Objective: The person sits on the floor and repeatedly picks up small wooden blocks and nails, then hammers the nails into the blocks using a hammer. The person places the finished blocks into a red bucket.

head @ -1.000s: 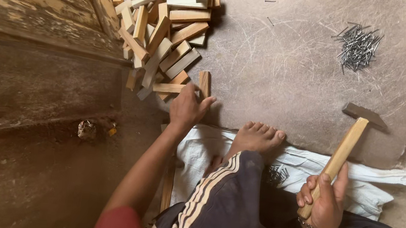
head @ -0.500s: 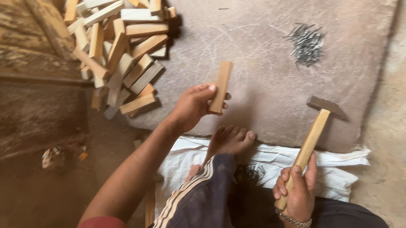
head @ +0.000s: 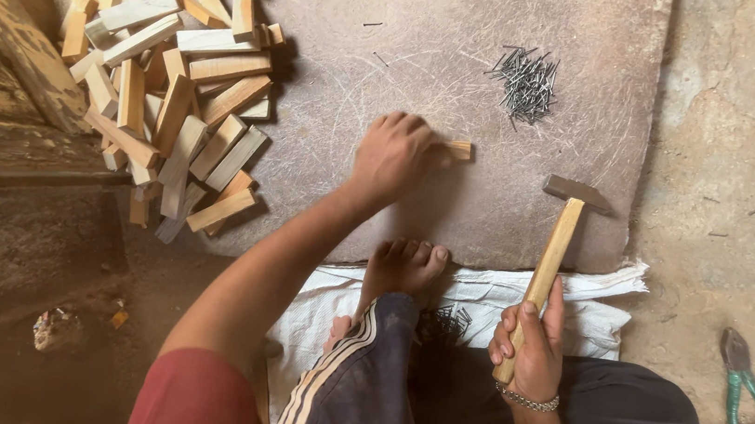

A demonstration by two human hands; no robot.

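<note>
Stone slab (head: 326,169): wood block (head: 457,149) under left grip (head: 393,156).

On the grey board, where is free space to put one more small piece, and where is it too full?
The grey board is bare between the pile of wooden blocks and the heap of nails, above the left hand. A smaller bare strip lies between that hand and the hammer. The left edge, under the blocks, is crowded. The right hand holds the hammer handle.
</note>
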